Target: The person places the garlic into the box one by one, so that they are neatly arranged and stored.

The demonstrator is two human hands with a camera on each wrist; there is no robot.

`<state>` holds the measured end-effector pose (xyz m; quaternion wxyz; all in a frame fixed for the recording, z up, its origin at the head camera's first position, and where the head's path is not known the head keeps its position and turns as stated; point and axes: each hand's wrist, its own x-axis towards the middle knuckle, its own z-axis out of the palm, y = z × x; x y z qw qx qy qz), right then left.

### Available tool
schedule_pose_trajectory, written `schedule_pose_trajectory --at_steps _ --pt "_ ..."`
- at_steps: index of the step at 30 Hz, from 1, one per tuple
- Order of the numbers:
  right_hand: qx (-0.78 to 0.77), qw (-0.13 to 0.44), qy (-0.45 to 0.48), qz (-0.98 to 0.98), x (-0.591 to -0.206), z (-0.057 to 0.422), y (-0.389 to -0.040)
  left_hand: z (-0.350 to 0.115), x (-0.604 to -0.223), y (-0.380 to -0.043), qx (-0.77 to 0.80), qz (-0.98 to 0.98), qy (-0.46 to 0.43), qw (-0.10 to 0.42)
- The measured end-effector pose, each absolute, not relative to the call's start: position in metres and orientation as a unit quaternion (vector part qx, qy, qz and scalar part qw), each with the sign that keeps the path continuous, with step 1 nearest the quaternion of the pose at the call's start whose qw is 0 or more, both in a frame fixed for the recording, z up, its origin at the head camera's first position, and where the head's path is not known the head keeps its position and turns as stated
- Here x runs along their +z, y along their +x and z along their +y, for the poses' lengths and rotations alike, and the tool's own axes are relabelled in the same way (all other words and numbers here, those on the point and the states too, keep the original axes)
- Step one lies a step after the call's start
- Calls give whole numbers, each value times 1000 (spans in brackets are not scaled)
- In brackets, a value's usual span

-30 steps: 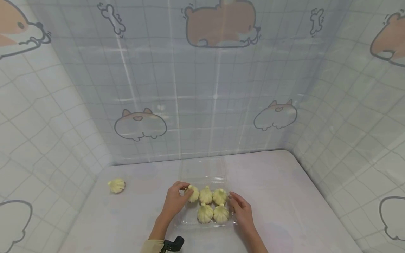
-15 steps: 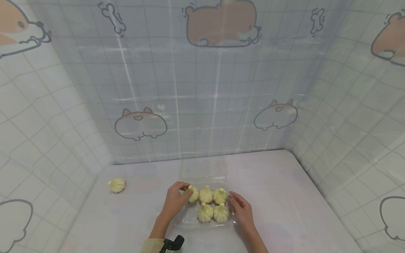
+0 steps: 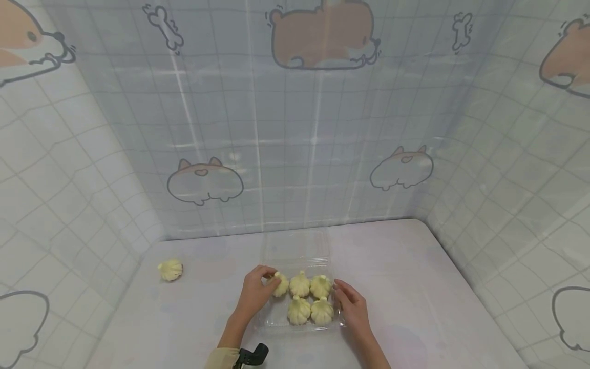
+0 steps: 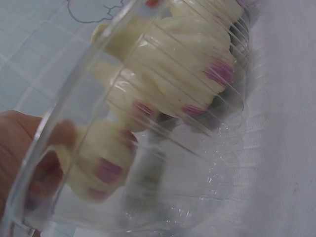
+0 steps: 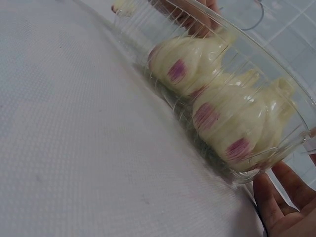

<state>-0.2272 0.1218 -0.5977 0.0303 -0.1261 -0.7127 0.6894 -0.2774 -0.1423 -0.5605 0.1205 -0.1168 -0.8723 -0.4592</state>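
A clear plastic clamshell box [image 3: 275, 319] lies on the table with its lid [image 3: 295, 246] folded back. My left hand [image 3: 252, 293] reaches over the box's left side and pinches a pale garlic bulb [image 3: 280, 285] at the back-left place. Two garlic bulbs sit to its right, one in the middle [image 3: 300, 285] and one beyond [image 3: 320, 287]. In the front row are two more, a middle bulb [image 3: 299, 311] and a right bulb [image 3: 322, 311]. My right hand [image 3: 352, 306] touches the box's right side, its fingers [image 5: 291, 183] fairly straight against the wall.
Another garlic bulb [image 3: 170, 270] lies at the far left of the table [image 3: 405, 287]. Sheets printed with cartoon dogs [image 3: 322, 38] hang behind and along both sides. A black strapped device [image 3: 252, 355] sits on my left wrist.
Almost nothing differs. The garlic bulb in my left hand has shifted very slightly; the box and my right hand stay in place.
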Motion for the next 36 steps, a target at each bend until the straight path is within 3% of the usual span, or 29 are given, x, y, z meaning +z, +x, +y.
schedule_pose_trajectory --at_steps 36 --pt "690 33 -129 -712 -597 120 -227 -144 -563 -280 -438 -888 -110 89"
